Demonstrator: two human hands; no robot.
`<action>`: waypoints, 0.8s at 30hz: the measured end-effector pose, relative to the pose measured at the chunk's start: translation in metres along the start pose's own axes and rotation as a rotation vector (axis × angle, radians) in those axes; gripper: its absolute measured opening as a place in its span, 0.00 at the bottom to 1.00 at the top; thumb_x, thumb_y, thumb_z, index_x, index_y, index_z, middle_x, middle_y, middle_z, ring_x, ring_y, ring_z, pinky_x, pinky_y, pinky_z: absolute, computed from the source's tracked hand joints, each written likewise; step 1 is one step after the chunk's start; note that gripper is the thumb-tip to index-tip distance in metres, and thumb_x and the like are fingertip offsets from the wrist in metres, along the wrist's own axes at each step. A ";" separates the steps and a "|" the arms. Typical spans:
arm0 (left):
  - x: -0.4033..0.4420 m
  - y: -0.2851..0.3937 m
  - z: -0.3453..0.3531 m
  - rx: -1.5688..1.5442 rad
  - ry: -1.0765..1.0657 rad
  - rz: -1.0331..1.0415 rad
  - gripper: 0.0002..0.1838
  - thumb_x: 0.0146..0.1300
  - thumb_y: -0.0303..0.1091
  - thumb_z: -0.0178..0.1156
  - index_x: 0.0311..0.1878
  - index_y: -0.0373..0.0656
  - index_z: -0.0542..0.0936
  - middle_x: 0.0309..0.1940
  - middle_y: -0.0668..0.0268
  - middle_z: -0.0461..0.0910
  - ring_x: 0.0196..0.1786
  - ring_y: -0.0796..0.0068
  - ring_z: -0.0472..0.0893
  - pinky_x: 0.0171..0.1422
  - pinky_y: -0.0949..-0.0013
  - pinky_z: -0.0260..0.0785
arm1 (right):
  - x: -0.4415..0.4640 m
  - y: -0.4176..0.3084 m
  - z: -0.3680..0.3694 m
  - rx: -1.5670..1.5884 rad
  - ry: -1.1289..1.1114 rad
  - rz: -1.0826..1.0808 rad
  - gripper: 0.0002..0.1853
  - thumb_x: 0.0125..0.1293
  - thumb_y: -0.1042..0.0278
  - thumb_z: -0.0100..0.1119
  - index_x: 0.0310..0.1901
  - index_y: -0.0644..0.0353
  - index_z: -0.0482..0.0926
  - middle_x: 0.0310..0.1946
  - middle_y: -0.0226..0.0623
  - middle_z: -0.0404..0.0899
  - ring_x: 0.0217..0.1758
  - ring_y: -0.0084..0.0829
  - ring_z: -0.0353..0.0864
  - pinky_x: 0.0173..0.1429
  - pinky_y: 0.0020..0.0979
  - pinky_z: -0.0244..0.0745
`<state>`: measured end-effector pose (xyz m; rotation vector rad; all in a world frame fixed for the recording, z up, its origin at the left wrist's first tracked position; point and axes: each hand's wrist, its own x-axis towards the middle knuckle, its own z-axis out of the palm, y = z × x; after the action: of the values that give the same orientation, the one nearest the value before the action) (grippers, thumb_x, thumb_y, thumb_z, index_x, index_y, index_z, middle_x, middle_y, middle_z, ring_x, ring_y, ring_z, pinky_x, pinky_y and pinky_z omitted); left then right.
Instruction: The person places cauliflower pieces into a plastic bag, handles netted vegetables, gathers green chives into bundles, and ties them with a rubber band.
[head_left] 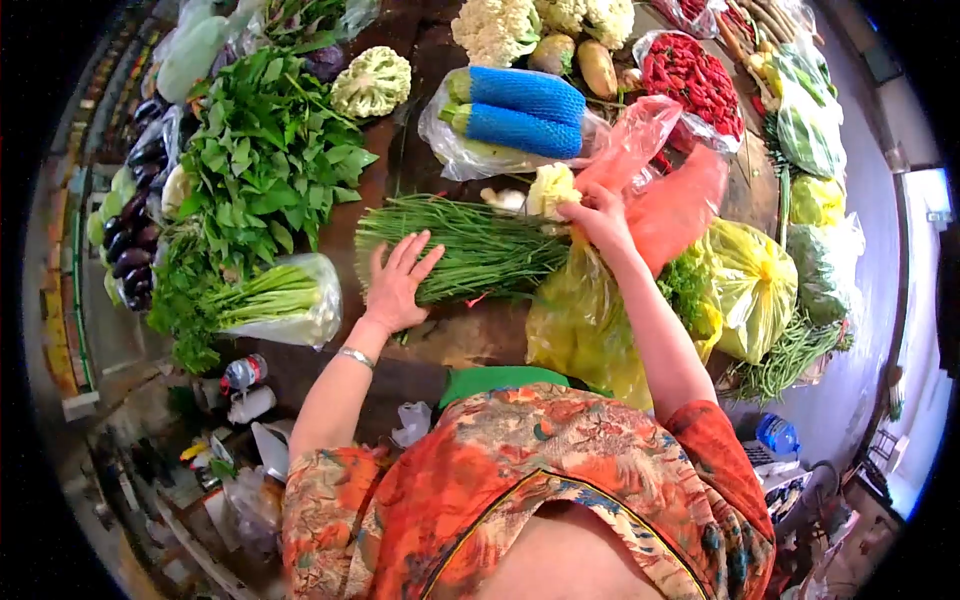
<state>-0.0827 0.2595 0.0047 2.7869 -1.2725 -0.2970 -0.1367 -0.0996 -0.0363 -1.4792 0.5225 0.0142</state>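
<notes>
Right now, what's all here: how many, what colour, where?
Green stalks: one bunch, green, centre
Blue-netted vegetables: two, blue, above stalks
Cauliflowers: several, cream, top
Likely potatoes: two, brownish, top
Red chillies: bagged heap, red, upper right
Leafy greens: heap, green, left
Bagged stems: bundle, pale green, left
Eggplants: several, purple, far left
Red plastic: count unclear, red, right of centre
Loose yellow bag: one, yellow, lower centre
Bulging yellow bag: one, yellow, right
Green beans: heap, green, lower right
Clutter: uncounted, mixed, lower left
Table: one, brown, beneath
Bracelet: one, silvery, left wrist
Shirt: one, patterned orange, bottom
Left hand: one, bare, on stalks
Right hand: one, bare, near loose bag
</notes>
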 end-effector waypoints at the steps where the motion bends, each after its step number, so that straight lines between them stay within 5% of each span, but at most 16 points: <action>1: 0.000 -0.001 0.000 0.016 0.010 0.013 0.55 0.36 0.36 0.70 0.76 0.61 0.62 0.79 0.67 0.55 0.79 0.64 0.56 0.79 0.45 0.43 | -0.006 0.000 -0.005 -0.016 0.046 -0.079 0.19 0.55 0.67 0.70 0.48 0.64 0.82 0.36 0.31 0.82 0.39 0.20 0.78 0.45 0.25 0.74; 3: 0.000 0.003 -0.004 -0.054 0.041 0.013 0.57 0.34 0.26 0.69 0.76 0.63 0.62 0.78 0.67 0.56 0.79 0.61 0.56 0.79 0.46 0.43 | -0.025 -0.016 -0.008 0.042 0.104 -0.196 0.17 0.55 0.70 0.71 0.46 0.63 0.82 0.31 0.24 0.77 0.34 0.15 0.72 0.40 0.21 0.69; 6: 0.001 0.002 -0.005 -0.070 0.029 -0.001 0.58 0.33 0.26 0.68 0.76 0.63 0.62 0.78 0.67 0.56 0.79 0.61 0.56 0.79 0.44 0.43 | -0.050 -0.046 -0.007 0.251 0.220 -0.208 0.13 0.56 0.74 0.72 0.43 0.59 0.81 0.31 0.21 0.75 0.32 0.13 0.69 0.37 0.20 0.67; 10: 0.001 0.000 -0.005 -0.041 -0.020 0.010 0.61 0.32 0.33 0.75 0.77 0.63 0.60 0.79 0.67 0.54 0.80 0.61 0.56 0.79 0.42 0.42 | -0.033 -0.047 -0.019 -0.009 0.212 -0.344 0.11 0.60 0.75 0.70 0.43 0.59 0.81 0.32 0.20 0.76 0.32 0.13 0.70 0.37 0.20 0.67; 11: 0.001 0.001 -0.011 0.003 -0.066 0.005 0.58 0.35 0.40 0.74 0.77 0.63 0.61 0.79 0.66 0.54 0.80 0.63 0.55 0.78 0.43 0.42 | -0.040 -0.063 -0.012 0.142 0.249 -0.346 0.10 0.61 0.75 0.69 0.44 0.59 0.80 0.33 0.20 0.76 0.33 0.13 0.70 0.38 0.19 0.67; 16: -0.002 -0.001 -0.008 0.046 -0.031 0.024 0.64 0.32 0.41 0.81 0.78 0.63 0.57 0.80 0.67 0.52 0.80 0.62 0.53 0.78 0.42 0.43 | -0.048 -0.124 0.032 0.481 0.277 -0.456 0.12 0.63 0.76 0.66 0.48 0.61 0.78 0.41 0.27 0.81 0.38 0.17 0.77 0.42 0.21 0.71; 24: -0.002 -0.001 -0.005 -0.010 -0.007 0.026 0.64 0.31 0.41 0.82 0.77 0.65 0.59 0.80 0.68 0.54 0.79 0.62 0.56 0.78 0.42 0.44 | -0.012 -0.134 0.078 -0.044 -0.042 -0.498 0.21 0.65 0.71 0.65 0.59 0.61 0.76 0.34 0.27 0.75 0.34 0.18 0.70 0.39 0.23 0.69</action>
<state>-0.0822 0.2617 0.0102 2.7616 -1.3035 -0.3107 -0.0784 -0.0375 0.0942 -1.6149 0.1095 -0.3352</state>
